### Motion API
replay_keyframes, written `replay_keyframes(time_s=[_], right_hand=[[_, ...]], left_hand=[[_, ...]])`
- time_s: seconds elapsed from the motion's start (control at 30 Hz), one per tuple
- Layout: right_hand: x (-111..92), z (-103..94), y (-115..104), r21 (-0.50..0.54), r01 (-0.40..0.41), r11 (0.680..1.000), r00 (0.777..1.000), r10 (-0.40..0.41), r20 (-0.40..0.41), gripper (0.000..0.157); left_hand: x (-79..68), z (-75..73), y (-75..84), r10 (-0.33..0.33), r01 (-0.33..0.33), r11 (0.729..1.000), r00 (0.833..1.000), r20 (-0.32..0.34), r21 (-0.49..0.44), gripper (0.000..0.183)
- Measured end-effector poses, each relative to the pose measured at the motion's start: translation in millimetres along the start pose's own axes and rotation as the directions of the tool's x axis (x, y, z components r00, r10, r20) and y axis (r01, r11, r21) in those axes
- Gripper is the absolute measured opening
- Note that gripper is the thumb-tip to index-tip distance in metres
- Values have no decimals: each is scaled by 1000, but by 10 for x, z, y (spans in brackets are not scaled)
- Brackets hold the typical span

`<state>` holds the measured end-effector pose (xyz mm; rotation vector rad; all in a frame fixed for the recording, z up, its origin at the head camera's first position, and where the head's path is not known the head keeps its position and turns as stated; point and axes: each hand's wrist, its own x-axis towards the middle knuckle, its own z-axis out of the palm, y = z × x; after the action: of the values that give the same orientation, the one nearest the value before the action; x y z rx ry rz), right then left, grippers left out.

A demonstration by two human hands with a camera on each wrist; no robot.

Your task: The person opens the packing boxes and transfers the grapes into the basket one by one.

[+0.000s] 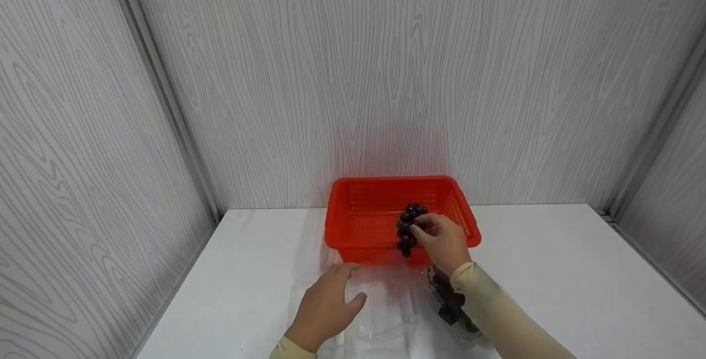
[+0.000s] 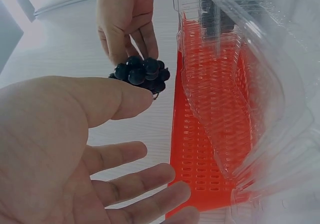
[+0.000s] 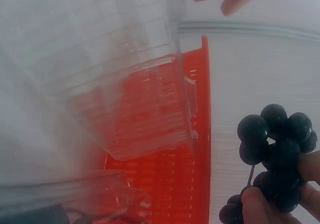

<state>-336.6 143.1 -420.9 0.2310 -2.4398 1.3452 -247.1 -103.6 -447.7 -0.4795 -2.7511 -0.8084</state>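
In the head view my right hand [image 1: 448,244] pinches a small bunch of dark grapes [image 1: 407,231] between thumb and fingers. The bunch hangs over the front right part of a red plastic basket [image 1: 364,255]. Round, glossy grapes [image 3: 284,151] and a thin stem show close up in the right wrist view. My left hand [image 1: 326,305] is held with fingers and thumb spread, holding nothing, beside a clear plastic container [image 1: 383,312] in front of the basket. In the left wrist view its thumb overlaps the more distant grapes [image 2: 137,73]; both hands are apart.
Under my right forearm lies another clear container with dark fruit [image 1: 451,308], partly hidden by the sleeve. The white table [image 1: 248,271] extends to both sides. A wood-grain panel [image 1: 386,72] stands directly behind the basket, with side panels left and right.
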Motion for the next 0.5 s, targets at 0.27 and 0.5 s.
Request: replay_keyframes(time_s=[0.27, 0.5], right_hand=[[97, -14, 56, 89, -121, 989, 993, 121, 11, 25], [106, 34, 95, 152, -215, 965, 976, 207, 62, 28]], left_hand=[[-14, 0, -9, 0, 0, 1000, 1000, 3, -4, 49], [-2, -22, -20, -6, 7, 1000, 1000, 12, -23, 47]])
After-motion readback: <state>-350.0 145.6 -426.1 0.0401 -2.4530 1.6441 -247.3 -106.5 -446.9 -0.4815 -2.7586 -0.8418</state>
